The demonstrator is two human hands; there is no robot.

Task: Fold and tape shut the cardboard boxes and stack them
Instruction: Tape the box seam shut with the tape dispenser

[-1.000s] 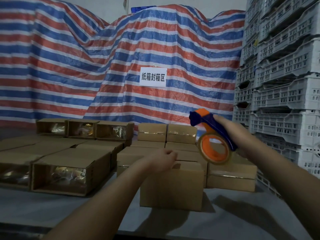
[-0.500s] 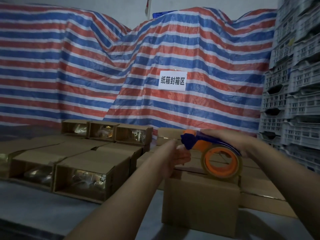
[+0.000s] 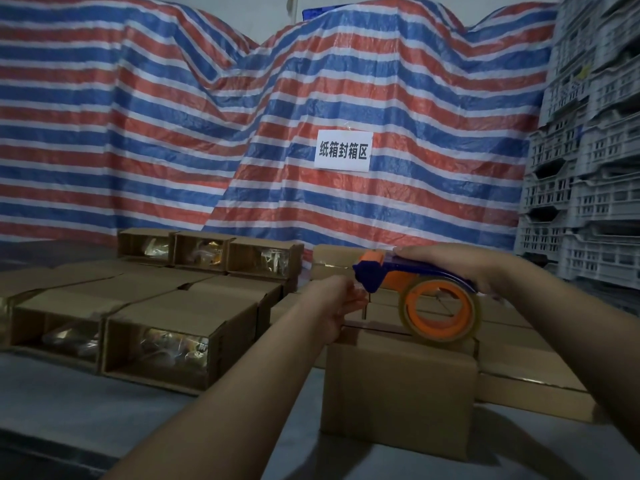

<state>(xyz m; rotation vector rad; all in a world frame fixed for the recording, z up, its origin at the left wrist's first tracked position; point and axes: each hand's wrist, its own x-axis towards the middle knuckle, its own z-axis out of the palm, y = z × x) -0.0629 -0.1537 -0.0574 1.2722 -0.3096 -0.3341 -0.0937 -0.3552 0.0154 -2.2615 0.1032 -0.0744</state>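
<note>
The right hand [image 3: 446, 265] has its grip wrapped over the top of the tape dispenser [image 3: 415, 292], whose roll of clear tape [image 3: 440, 311] rests on the top of the nearest box [image 3: 398, 389]. The left hand [image 3: 337, 308] reaches to the dispenser's blue nose; its fingertips seem to pinch the free end of the tape, though the tape itself is too faint to be sure, so whether that grip is grasping anything cannot be told.

The box being worked on stands near the front edge of the desk [image 3: 86, 396], right of the middle, with its flaps folded down; no strip shows across its top seam, so taping it looks only about to start.

Behind and to its right, sealed boxes [image 3: 519, 362] lie flat in rows toward the desk's back edge, some with glossy tape on them, so a good share appears done. On the left half of the desk several open-ended boxes [image 3: 156, 348] lie on their sides, with shiny contents showing. These probably await closing and taping.
</note>
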